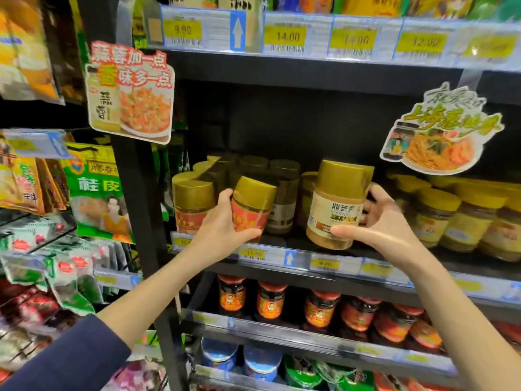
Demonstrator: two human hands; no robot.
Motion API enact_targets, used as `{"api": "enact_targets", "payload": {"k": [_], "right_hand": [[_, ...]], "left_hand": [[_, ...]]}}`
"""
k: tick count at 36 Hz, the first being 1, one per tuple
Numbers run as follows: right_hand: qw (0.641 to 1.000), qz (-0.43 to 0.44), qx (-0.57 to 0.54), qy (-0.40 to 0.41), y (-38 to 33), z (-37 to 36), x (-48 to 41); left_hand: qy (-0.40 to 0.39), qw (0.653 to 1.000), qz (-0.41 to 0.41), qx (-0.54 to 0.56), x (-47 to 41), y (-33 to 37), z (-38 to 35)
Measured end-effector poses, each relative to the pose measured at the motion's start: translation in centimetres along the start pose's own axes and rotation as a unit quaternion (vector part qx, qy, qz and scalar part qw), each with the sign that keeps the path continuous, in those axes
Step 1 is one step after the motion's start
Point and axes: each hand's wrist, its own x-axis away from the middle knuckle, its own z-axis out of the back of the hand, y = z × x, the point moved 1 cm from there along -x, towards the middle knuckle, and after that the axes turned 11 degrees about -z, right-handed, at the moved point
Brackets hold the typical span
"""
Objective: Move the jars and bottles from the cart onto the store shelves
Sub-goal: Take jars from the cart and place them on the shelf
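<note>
Jars held — shelf tag 14.00.

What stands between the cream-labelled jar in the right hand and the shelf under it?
Nothing visible. The cream-labelled jar, held by the right hand, is at a bare stretch of shelf, with gold-lidded jars to its left and yellow-lidded jars to its right.

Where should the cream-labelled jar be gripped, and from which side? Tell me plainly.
Grip the cream-labelled jar round its straight lower body, below the wide gold lid, coming from the front right, as the right hand does: the shelf front is open there, and other jars crowd behind and left.
</note>
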Motion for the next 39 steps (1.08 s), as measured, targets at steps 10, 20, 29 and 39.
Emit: {"api": "enact_targets", "payload": {"k": [10, 20, 29, 39], "right_hand": [[1.000, 0.002, -0.002, -0.010, 0.2, -0.6, -0.2], [0.999, 0.008, 0.031, -0.016, 0.3, -1.2, -0.4], [0.999, -0.001, 0.046, -0.009, 0.4, -2.0, -0.8], [0.999, 0.001, 0.050, -0.014, 0.2, -2.4, -1.0]], "left_hand": [[-0.052, 0.997, 0.022, -0.047, -0.4, 0.4, 0.2], [-0.033, 0.986, 0.052, -0.153, 0.2, 1.3, 0.6], [-0.009, 0.977, 0.069, -0.203, 0.9, 1.6, 0.9], [0.063, 0.970, -0.012, -0.233, 0.6, 4.0, 2.5]]}}
